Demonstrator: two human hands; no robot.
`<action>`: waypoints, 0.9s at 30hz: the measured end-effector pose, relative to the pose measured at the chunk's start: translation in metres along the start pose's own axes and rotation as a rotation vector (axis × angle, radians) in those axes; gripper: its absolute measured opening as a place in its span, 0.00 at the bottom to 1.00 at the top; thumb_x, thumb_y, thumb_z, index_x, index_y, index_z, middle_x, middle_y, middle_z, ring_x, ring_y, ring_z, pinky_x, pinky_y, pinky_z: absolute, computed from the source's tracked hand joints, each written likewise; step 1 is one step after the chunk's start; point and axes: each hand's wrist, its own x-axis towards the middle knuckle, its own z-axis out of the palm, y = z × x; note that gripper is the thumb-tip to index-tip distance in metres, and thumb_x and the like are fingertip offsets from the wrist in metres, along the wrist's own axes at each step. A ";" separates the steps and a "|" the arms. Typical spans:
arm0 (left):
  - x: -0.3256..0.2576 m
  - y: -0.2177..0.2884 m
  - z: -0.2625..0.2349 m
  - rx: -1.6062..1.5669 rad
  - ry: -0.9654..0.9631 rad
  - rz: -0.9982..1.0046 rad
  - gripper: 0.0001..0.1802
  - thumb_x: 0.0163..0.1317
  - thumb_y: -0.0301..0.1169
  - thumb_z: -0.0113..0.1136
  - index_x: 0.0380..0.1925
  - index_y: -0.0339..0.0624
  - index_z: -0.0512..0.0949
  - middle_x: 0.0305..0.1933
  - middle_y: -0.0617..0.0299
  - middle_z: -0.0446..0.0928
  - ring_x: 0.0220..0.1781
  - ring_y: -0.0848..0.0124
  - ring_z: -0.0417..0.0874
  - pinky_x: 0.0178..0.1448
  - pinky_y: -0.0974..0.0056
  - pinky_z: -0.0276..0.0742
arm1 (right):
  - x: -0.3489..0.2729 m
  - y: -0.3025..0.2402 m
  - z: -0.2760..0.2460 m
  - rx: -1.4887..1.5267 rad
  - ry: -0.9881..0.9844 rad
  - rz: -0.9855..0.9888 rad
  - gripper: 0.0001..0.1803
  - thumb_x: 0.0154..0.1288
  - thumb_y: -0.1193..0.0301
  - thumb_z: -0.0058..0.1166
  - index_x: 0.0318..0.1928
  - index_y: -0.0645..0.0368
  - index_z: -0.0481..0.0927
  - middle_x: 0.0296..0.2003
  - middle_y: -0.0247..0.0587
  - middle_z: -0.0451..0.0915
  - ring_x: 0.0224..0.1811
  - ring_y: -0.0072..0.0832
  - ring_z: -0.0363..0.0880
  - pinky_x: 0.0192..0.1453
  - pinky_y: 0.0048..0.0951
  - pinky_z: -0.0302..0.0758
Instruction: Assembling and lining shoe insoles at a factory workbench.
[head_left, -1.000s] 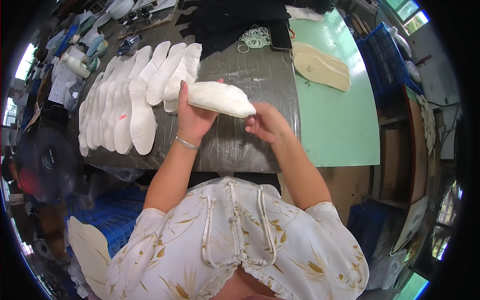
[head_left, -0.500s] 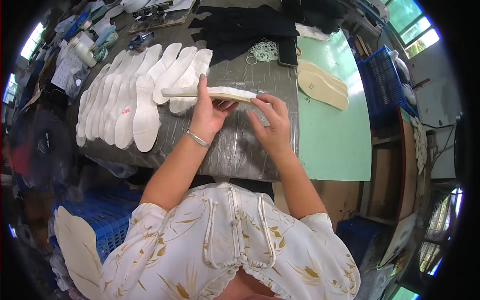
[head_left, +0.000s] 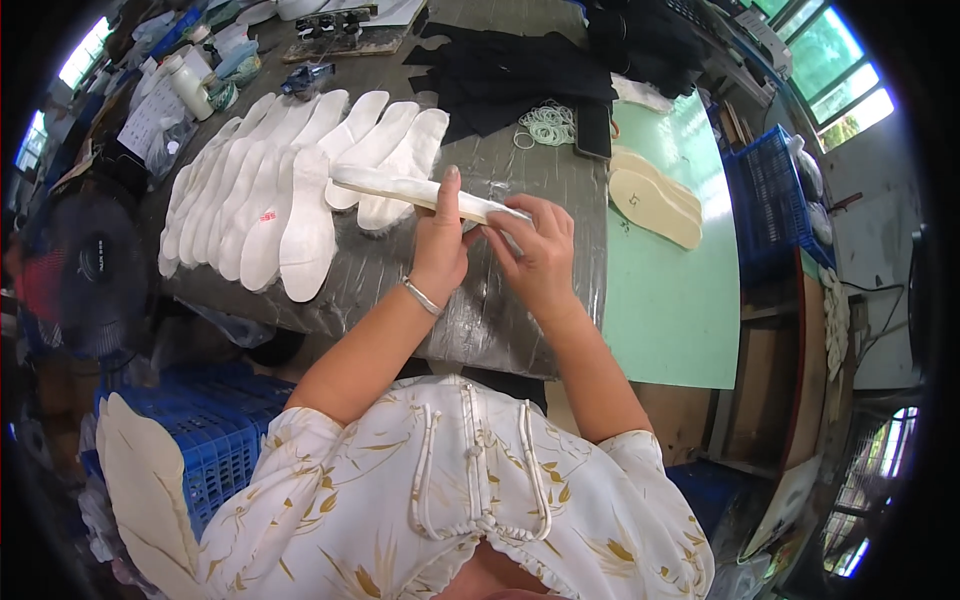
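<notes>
Blouse, white with a leaf pattern, worn by the person. Blue crate, lower left, low beside the worktop, with large cream sheets against its near side. Left hand, metal bracelet at the wrist: grip closed round the middle of one white insole, thumb on top, fingers beneath. Right hand: grip pinching the right end of the same piece at the fingertips. The insole is held above the worktop, edge toward the person, white on its upper side, cream along the near edge; not set down, so judged part-way through handling. White insoles, many, in overlapping rows at left, one bearing a red stamp; judged the done portion by their neat order, though finish cannot be confirmed. Fuzzy-edged insole, at the right end of the rows, its fringe apparently untrimmed. Cream insoles, a small overlapping stack on the green board at right, apart from the rows; perhaps left over for later handling, cannot tell. Farther off: rubber bands, a loose pile; phone, dark, just beside them; black cloth, spread behind.
</notes>
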 end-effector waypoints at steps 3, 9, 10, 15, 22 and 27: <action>-0.010 0.002 0.014 0.021 0.101 0.037 0.28 0.68 0.57 0.65 0.55 0.50 0.71 0.47 0.66 0.77 0.49 0.73 0.80 0.49 0.59 0.77 | -0.001 0.001 0.003 0.014 -0.020 0.009 0.10 0.55 0.71 0.72 0.40 0.51 0.88 0.47 0.34 0.83 0.51 0.37 0.80 0.59 0.41 0.69; -0.006 -0.010 0.012 0.036 0.049 0.041 0.43 0.64 0.52 0.71 0.64 0.43 0.56 0.51 0.58 0.75 0.43 0.73 0.80 0.38 0.65 0.78 | -0.009 0.003 0.002 0.068 -0.033 0.126 0.09 0.55 0.74 0.72 0.38 0.54 0.88 0.47 0.37 0.84 0.51 0.39 0.81 0.59 0.40 0.71; -0.011 -0.007 0.017 0.045 0.097 0.049 0.39 0.65 0.51 0.71 0.60 0.42 0.58 0.48 0.58 0.76 0.41 0.75 0.80 0.37 0.66 0.77 | -0.012 0.006 0.003 0.072 -0.040 0.140 0.09 0.56 0.74 0.72 0.38 0.55 0.88 0.48 0.38 0.84 0.51 0.39 0.81 0.59 0.40 0.71; -0.003 -0.012 0.003 0.109 0.007 0.071 0.39 0.67 0.46 0.69 0.65 0.42 0.56 0.54 0.57 0.71 0.49 0.71 0.80 0.43 0.61 0.85 | -0.010 0.000 -0.002 0.120 -0.107 0.174 0.10 0.57 0.73 0.72 0.39 0.56 0.85 0.52 0.43 0.83 0.54 0.43 0.81 0.60 0.42 0.73; 0.029 -0.052 -0.012 0.229 -0.062 0.488 0.35 0.66 0.41 0.70 0.63 0.35 0.62 0.52 0.58 0.73 0.48 0.69 0.78 0.47 0.63 0.80 | 0.044 -0.031 0.000 0.236 -0.033 -0.003 0.15 0.55 0.74 0.72 0.44 0.58 0.86 0.49 0.43 0.83 0.51 0.41 0.82 0.57 0.40 0.75; 0.036 -0.047 0.006 1.058 -0.053 1.221 0.22 0.65 0.35 0.67 0.55 0.41 0.73 0.49 0.56 0.77 0.45 0.59 0.82 0.45 0.55 0.79 | 0.085 -0.050 0.022 0.120 0.072 -0.150 0.14 0.55 0.71 0.72 0.42 0.57 0.87 0.48 0.39 0.83 0.48 0.39 0.81 0.57 0.40 0.73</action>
